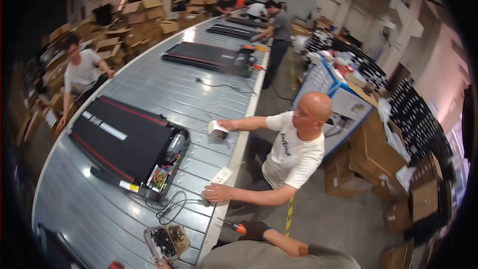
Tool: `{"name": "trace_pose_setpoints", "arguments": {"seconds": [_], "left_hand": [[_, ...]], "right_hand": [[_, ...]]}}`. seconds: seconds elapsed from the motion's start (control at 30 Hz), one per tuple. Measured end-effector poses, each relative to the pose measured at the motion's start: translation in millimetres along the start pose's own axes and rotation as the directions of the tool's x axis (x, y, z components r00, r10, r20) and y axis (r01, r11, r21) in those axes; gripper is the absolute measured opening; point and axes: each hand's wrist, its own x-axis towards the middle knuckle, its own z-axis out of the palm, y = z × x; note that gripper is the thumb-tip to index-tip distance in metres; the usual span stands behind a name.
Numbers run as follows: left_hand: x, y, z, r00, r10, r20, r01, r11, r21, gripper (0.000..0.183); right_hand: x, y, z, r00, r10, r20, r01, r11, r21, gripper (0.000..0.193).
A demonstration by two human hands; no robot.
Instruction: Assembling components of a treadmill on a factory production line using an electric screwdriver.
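My right hand (pixel 255 230), in a dark glove, is closed around an orange-handled screwdriver (pixel 241 228) just off the table's edge, its thin shaft pointing left. At the bottom edge my left hand (pixel 163 264) shows only in part, its fingers at the near rim of a plastic container (pixel 147 236). That container has two compartments, one with small black parts, the other with brownish ones. Farther up the table lies a black treadmill (pixel 122 137) with red stripes. Its motor end is uncovered, showing colored wires (pixel 162 175) and a silver motor (pixel 177 143).
A co-worker in a white shirt (pixel 294 144) stands close on the right, one hand holding a small white box (pixel 217 128), the other near a white power strip (pixel 221 175). A black cable (pixel 172 206) loops on the metal roller table (pixel 119 224). Cartons (pixel 343 169) are stacked right.
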Motion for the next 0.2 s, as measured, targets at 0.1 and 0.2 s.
{"name": "trace_pose_setpoints", "arguments": {"seconds": [0.1, 0.2], "left_hand": [[71.9, -22.8, -32.1, 0.995, 0.104, -0.002, -0.103, 0.978, -0.181, 0.058], [80.6, -18.9, -42.2, 0.994, -0.029, -0.109, 0.021, 0.997, -0.079, 0.051]], "right_hand": [[33.6, -14.9, -5.7, 0.993, -0.119, -0.013, 0.118, 0.990, -0.079, 0.068], [55.8, -26.1, -29.8, 0.986, -0.113, 0.125, 0.127, 0.986, -0.110, 0.055]]}}
